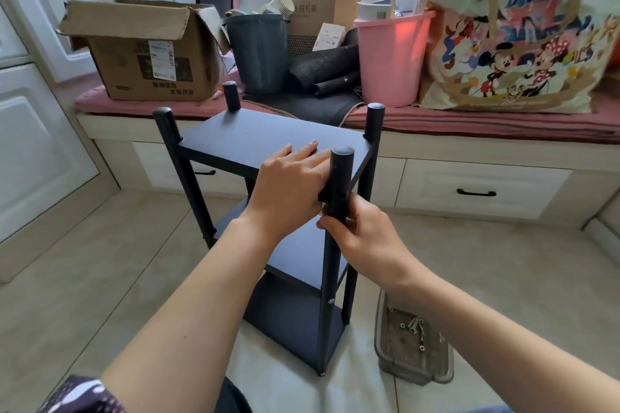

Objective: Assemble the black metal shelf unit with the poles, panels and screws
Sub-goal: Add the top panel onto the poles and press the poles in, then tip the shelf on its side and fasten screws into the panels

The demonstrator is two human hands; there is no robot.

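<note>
The black shelf unit stands upright on the floor with several poles and three panels. Its top panel (255, 141) sits near the pole tops. My left hand (288, 188) lies on the top panel's near right corner, fingers stretched over the surface and thumb under the edge. My right hand (355, 235) pinches something small against the near right pole (339, 184) just below the panel; the item itself is hidden by my fingers. A silver screw head (330, 301) shows lower on that pole.
A clear plastic tray (412, 369) with loose screws and a small wrench lies on the floor at the right. Behind the shelf runs a cushioned bench with a cardboard box (151, 54), dark bin (258, 50), pink bucket (392, 57) and printed tote bag (523, 43).
</note>
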